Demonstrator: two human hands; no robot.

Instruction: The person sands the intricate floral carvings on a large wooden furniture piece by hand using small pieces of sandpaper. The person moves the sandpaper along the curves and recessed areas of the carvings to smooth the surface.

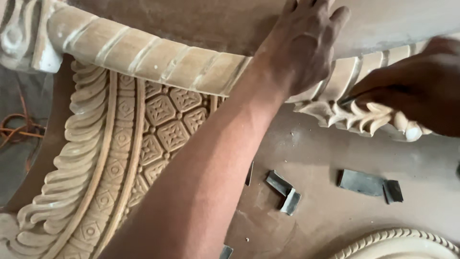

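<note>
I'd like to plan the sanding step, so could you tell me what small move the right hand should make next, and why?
Probably a short stroke of the dark folded abrasive strip further along the grooves of the pale carved wooden leaf scroll. The right hand pinches the strip against that leaf, while the left hand presses on the spiral-ribbed wooden rail to steady it.
</note>
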